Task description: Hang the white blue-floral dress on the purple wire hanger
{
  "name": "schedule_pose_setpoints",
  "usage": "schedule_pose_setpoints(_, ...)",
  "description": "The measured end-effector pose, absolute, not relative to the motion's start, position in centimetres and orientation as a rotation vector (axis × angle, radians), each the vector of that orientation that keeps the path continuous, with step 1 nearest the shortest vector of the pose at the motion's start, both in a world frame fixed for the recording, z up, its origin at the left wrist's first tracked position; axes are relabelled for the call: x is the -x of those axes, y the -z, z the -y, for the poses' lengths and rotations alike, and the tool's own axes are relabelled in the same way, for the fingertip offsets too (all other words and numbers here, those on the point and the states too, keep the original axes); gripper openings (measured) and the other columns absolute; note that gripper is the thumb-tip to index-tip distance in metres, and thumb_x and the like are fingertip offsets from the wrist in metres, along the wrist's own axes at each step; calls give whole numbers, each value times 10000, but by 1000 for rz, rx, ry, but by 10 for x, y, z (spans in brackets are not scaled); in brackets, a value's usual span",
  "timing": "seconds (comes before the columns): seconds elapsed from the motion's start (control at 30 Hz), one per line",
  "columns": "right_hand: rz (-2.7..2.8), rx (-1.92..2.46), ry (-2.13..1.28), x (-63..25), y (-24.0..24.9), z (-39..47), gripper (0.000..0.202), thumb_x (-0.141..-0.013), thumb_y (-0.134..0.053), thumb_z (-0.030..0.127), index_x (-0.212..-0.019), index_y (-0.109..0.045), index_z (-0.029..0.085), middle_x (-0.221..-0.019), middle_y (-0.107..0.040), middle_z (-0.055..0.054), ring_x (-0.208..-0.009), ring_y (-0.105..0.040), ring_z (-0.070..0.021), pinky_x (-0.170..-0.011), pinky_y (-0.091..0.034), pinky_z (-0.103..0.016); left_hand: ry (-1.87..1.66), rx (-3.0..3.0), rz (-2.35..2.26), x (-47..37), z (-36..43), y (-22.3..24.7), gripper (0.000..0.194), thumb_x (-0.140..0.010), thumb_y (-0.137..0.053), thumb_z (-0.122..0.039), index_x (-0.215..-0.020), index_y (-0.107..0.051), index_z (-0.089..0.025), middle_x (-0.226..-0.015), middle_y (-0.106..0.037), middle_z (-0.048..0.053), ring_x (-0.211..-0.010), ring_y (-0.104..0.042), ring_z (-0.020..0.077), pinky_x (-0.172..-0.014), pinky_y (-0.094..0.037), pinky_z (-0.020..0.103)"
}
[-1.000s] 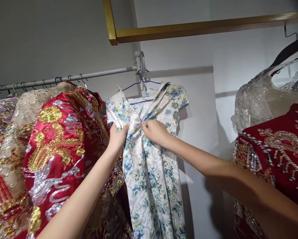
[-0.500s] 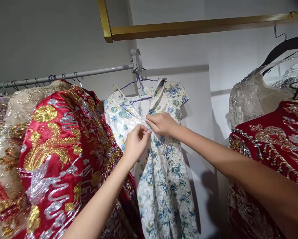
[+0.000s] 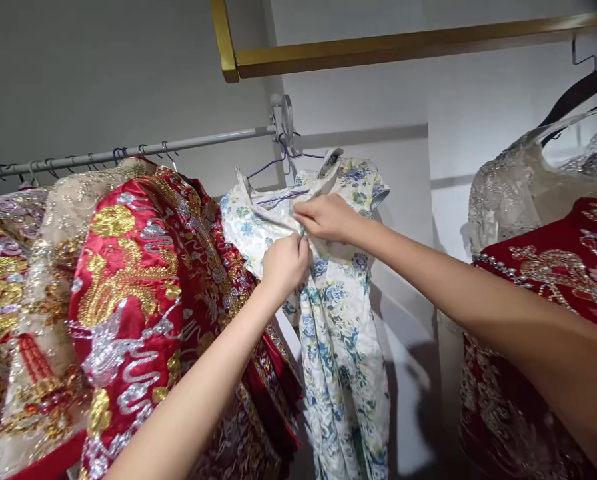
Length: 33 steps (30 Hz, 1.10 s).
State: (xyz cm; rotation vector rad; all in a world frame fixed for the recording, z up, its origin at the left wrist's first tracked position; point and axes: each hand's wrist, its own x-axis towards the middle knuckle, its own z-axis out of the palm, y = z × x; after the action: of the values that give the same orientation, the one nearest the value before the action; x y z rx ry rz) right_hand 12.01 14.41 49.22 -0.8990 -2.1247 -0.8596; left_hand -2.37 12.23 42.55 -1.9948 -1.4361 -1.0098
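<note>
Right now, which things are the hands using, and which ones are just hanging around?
Being used:
- white cloth dress with blue and green flowers, pinched in front by the left hand and right hand
- thin purple hanger, holding it up

Just hanging around:
- shiny red jacket with gold and silver embroidery
- beige beaded garment
- long gold bar

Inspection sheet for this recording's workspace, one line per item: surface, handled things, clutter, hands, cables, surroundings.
Surface: no tabletop seen; pale wall behind.
Handled things: floral dress on a purple hanger, its front gathered.
Clutter: red embroidered garment and others crowd the grey rail, left of the dress.
Hands: left hand and right hand close together, gripping the dress front; fingertips partly hidden.
Cables: nothing seen.
Surroundings: gold bar overhead; beaded red garment at right, partly behind the right forearm.
</note>
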Motion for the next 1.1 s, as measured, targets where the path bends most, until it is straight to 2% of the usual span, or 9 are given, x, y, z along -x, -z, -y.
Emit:
schedule_pose_setpoints(0.1, 2003, 963, 803, -124, -520, -162, 233, -961, -471, 284, -848, -650, 188, -841, -681, -102, -782, -570, -263, -687, -298, -320, 716, 2047, 1357, 10, -108, -429, 435, -1009, -295, -315, -951, -682, -127, -804, -689, 159, -795, -684, 312, -677, -434, 358)
schedule_pose_setpoints(0.3, 1893, 980, 719, -124, -595, -211, 231, -965, -529, 308, -809, -622, 166, -872, -662, -97, -939, -573, -278, -865, -383, -357, 285, 2161, 1272, -4, -77, -451, 250, -881, -496, -137, -786, -727, -129, -759, -692, 171, -851, -708, 336, -734, -478, 386)
schedule_pose_setpoints(0.4, 1819, 1008, 696, -120, -609, -225, 231, -967, -508, 300, -816, -615, 161, -909, -676, -104, -961, -585, -283, -879, -402, -369, 133, 2207, 1257, -3, -65, -448, 216, -844, -534, -105, -734, -717, -142, -731, -697, 158, -821, -713, 315, -730, -498, 375)
schedule_pose_setpoints(0.53, 1700, 991, 561, -112, -606, -228, 215, -954, -482, 232, -776, -582, 167, -913, -673, -111, -930, -601, -284, -855, -414, -366, -3, 2220, 1238, 2, -53, -443, 276, -897, -456, -171, -875, -729, -137, -787, -716, 153, -809, -708, 291, -720, -515, 377)
schedule_pose_setpoints(0.7, 1519, 791, 228, -101, -598, -219, 298, -963, -452, 252, -676, -503, 188, -682, -534, -30, -723, -556, -186, -732, -424, -289, 335, 2144, 1300, 17, -64, -479, 533, -1002, -290, -512, -1126, -652, -141, -852, -713, 156, -801, -678, 309, -724, -512, 421)
schedule_pose_setpoints(0.87, 1383, 598, -248, -91, -591, -208, 321, -924, -485, 308, -620, -458, 207, -522, -393, 29, -495, -413, -116, -512, -351, -217, 1044, 1837, 1237, 31, -115, -553, 439, -986, -396, -326, -1396, -471, -190, -1013, -700, 152, -991, -650, 323, -869, -472, 429)
schedule_pose_setpoints(0.93, 1359, 562, -424, -89, -589, -205, 297, -899, -515, 299, -621, -456, 211, -502, -397, 37, -447, -373, -102, -459, -315, -209, 1135, 1857, 1174, 34, -140, -576, 417, -975, -438, -326, -1376, -505, -232, -1001, -692, 130, -1027, -638, 330, -886, -456, 425)
schedule_pose_setpoints(1.0, 1351, 553, -510, -89, -587, -205, 279, -885, -523, 282, -623, -457, 212, -495, -402, 40, -425, -354, -97, -441, -308, -212, 1124, 1938, 1132, 35, -162, -591, 329, -952, -489, -313, -1247, -607, -226, -948, -685, 118, -999, -637, 327, -873, -451, 408)
schedule_pose_setpoints(1.1, 1418, 591, -316, -91, -583, -212, 287, -877, -524, 269, -603, -465, 205, -505, -404, 28, -467, -388, -112, -478, -343, -221, 1182, 2029, 1003, 36, -183, -602, 161, -910, -542, -258, -934, -673, -167, -820, -663, 108, -949, -628, 299, -852, -436, 359)
